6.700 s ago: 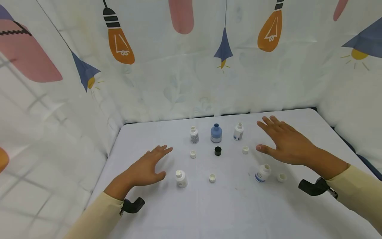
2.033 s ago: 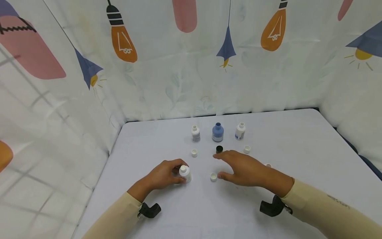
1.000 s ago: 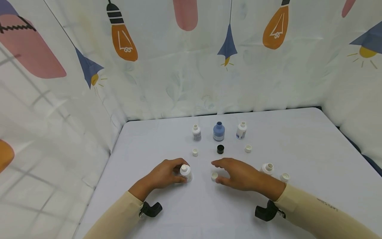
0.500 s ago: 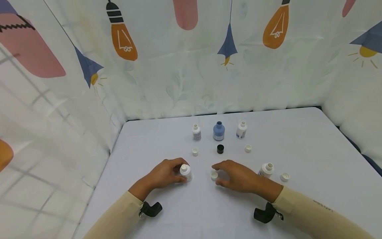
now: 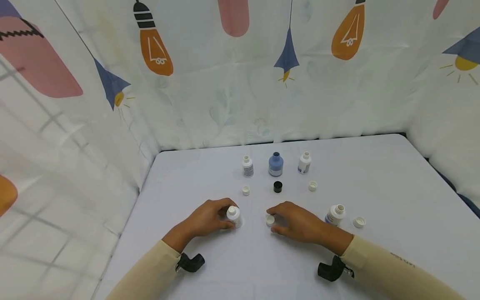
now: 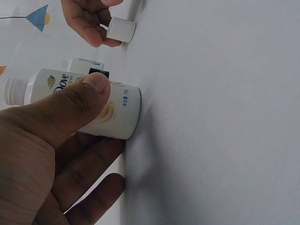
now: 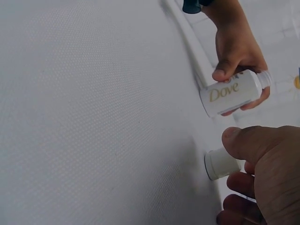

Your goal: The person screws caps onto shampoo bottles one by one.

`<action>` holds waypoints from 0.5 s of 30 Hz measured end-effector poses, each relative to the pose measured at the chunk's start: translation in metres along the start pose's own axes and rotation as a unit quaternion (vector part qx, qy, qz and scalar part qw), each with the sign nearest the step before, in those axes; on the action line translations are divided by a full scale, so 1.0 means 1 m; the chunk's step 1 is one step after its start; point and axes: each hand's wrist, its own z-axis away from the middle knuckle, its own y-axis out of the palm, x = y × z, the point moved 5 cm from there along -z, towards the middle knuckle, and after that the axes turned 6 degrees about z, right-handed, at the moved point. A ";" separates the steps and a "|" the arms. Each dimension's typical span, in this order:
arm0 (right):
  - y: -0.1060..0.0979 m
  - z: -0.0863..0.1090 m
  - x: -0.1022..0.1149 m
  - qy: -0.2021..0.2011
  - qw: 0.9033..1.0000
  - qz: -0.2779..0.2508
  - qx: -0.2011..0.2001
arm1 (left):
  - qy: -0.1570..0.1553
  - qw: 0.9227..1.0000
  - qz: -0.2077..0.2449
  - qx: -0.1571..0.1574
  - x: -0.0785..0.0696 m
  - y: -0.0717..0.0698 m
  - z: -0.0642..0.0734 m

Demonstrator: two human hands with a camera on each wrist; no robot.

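Observation:
My left hand [image 5: 206, 218] grips a small white Dove bottle [image 6: 124, 110] standing uncapped and upright on the table, its thumb [image 6: 96, 84] across the label and fingers behind. The bottle's threaded neck [image 6: 15, 91] shows bare. To the right, my right hand [image 5: 300, 223] is lowered around a small white screw cap [image 5: 270, 221] on the table. Its index finger is at the cap's far side and its thumb [image 7: 236, 140] at the near side, overlapping the cap's edge in the right wrist view. In the left wrist view, a gap shows between that thumb and the cap [image 6: 122, 29].
Behind the hands stand a white bottle [image 5: 248, 166], a blue bottle [image 5: 275, 165] and another white bottle [image 5: 304, 163], all uncapped. Before them lie a white cap [image 5: 246, 191], a black cap [image 5: 277, 186] and a white cap [image 5: 313, 186]. An uncapped bottle [image 5: 335, 214] and cap [image 5: 358, 222] sit right.
The left hand came in from the left and took hold of the Dove bottle. From the far right, the right hand came down around the white cap, shifting only slightly in the last second.

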 end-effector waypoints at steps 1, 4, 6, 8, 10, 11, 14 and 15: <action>0.000 0.000 0.000 0.000 1.000 -0.001 -0.002 | 0.001 1.000 -0.001 -0.001 0.000 0.000 0.000; 0.001 -0.001 -0.001 0.001 1.000 -0.002 -0.007 | 0.003 1.000 0.000 -0.006 0.000 0.000 0.000; 0.002 -0.001 -0.001 0.001 1.000 -0.002 -0.011 | 0.004 1.000 0.002 -0.010 0.000 0.000 0.000; 0.002 -0.001 -0.001 0.000 1.000 -0.002 -0.015 | 0.004 1.000 0.004 -0.014 0.001 0.000 0.000; 0.003 -0.002 -0.002 -0.001 1.000 -0.002 -0.015 | 0.001 1.000 0.007 -0.017 0.001 0.000 0.000; 0.004 -0.002 -0.002 -0.002 1.000 -0.002 -0.016 | 0.001 1.000 0.008 -0.018 0.001 0.000 0.000; 0.006 -0.003 -0.003 -0.002 1.000 -0.001 -0.016 | 0.002 1.000 0.014 -0.020 0.001 0.000 0.001; 0.006 -0.003 -0.004 0.000 1.000 0.000 -0.016 | 0.002 1.000 0.016 -0.021 0.002 0.000 0.001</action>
